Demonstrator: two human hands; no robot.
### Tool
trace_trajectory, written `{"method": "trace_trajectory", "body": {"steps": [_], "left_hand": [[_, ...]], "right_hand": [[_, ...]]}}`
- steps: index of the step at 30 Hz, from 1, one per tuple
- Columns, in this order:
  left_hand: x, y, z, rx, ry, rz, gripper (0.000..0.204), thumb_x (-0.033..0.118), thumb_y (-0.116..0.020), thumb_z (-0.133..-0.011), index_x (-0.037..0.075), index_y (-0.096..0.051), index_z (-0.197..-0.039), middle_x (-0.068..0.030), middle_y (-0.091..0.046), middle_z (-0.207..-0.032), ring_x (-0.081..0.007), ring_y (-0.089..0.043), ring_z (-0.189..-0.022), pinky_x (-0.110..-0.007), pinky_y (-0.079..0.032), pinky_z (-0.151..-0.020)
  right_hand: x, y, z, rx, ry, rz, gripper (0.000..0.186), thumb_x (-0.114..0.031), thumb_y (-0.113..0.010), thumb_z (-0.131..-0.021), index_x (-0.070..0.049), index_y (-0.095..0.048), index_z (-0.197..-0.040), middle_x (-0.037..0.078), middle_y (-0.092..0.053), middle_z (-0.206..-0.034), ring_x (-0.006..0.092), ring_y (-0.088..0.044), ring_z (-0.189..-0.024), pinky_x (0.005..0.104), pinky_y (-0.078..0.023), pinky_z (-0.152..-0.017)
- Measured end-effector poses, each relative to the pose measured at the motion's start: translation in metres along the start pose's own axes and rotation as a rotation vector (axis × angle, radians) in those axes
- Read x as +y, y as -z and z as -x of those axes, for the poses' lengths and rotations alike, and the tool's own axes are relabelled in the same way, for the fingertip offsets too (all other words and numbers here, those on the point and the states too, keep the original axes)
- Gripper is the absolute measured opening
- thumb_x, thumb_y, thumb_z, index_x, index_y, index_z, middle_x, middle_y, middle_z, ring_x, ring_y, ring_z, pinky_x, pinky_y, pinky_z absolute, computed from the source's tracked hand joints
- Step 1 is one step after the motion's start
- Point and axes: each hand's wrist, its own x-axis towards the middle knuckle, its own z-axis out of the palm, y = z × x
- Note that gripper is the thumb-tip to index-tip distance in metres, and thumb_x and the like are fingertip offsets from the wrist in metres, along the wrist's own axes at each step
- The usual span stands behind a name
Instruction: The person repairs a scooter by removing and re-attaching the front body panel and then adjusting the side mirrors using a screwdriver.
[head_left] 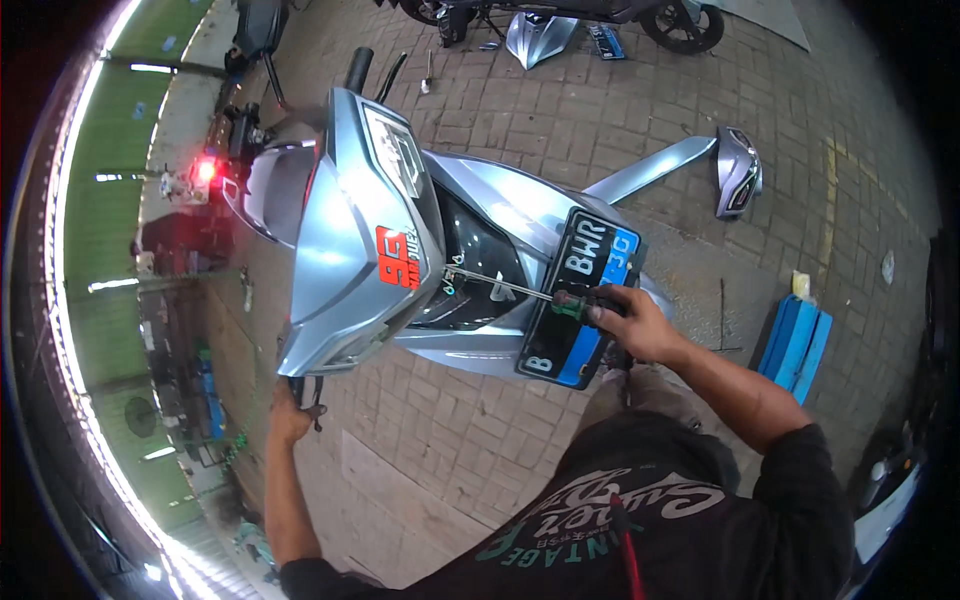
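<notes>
A silver-blue scooter stands in front of me, its front cowl turned toward my side. My right hand is wrapped round the dark green handle of a long screwdriver. The shaft reaches left across a black and blue plate and the glossy black front panel. Its tip lies at the cowl's lower edge; whether it sits in a screw is too small to tell. My left hand is closed round the handlebar grip at the cowl's near end, beside a lever.
A long silver trim piece and a lamp unit lie on the paving at the right. A blue toolbox is nearer me. Another scooter and a loose silver panel are at the back. A red light glows at the left.
</notes>
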Motion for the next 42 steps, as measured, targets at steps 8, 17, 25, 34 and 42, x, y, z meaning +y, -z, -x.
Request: {"method": "trace_trajectory", "body": {"steps": [8,17,25,34,42], "left_hand": [[0.022,0.007,0.006,0.021,0.046,-0.208,0.084,0.027,-0.082,-0.052,-0.001,-0.04,-0.12,-0.0228,-0.052,-0.114,-0.0398,-0.047,-0.109,-0.045,-0.04,-0.087],[0.042,0.022,0.004,-0.009,-0.013,-0.433,0.074,0.02,-0.078,-0.057,-0.004,-0.045,-0.118,-0.0242,-0.056,-0.11,-0.0374,-0.052,-0.106,-0.041,-0.041,-0.09],[0.015,0.012,0.003,-0.013,-0.199,-0.25,0.084,0.025,-0.081,-0.052,-0.002,-0.043,-0.121,-0.0234,-0.054,-0.114,-0.0397,-0.051,-0.106,-0.043,-0.042,-0.088],[0.009,0.045,-0.01,-0.236,-0.036,0.17,0.072,0.024,-0.074,-0.064,-0.006,-0.042,-0.121,-0.0226,-0.057,-0.106,-0.0365,-0.057,-0.096,-0.041,-0.045,-0.085],[0.028,0.024,-0.011,-0.119,0.011,-0.284,0.076,0.021,-0.075,-0.059,-0.008,-0.04,-0.12,-0.0247,-0.058,-0.103,-0.0388,-0.057,-0.094,-0.043,-0.045,-0.083]], "right_hand": [[-0.02,-0.004,0.004,0.014,0.139,0.12,0.055,-0.006,-0.073,-0.07,-0.003,-0.045,-0.116,0.009,-0.057,-0.087,0.0153,-0.054,-0.078,0.0319,-0.046,-0.072],[-0.026,-0.006,0.006,0.054,-0.008,0.094,0.047,0.0,-0.067,-0.072,-0.001,-0.047,-0.115,0.005,-0.056,-0.087,0.0109,-0.053,-0.076,0.0282,-0.046,-0.068],[-0.021,-0.002,0.012,0.089,0.212,0.512,0.051,-0.01,-0.067,-0.075,-0.002,-0.047,-0.121,0.018,-0.059,-0.102,0.0284,-0.061,-0.088,0.0358,-0.048,-0.078],[-0.02,-0.001,0.007,0.113,0.312,0.824,0.045,-0.02,-0.061,-0.08,-0.008,-0.046,-0.121,0.019,-0.052,-0.106,0.0397,-0.055,-0.086,0.0451,-0.046,-0.074],[-0.022,-0.006,0.008,0.151,0.332,0.834,0.043,-0.02,-0.059,-0.081,-0.008,-0.047,-0.12,0.018,-0.052,-0.106,0.0397,-0.055,-0.086,0.0454,-0.046,-0.074]]}}
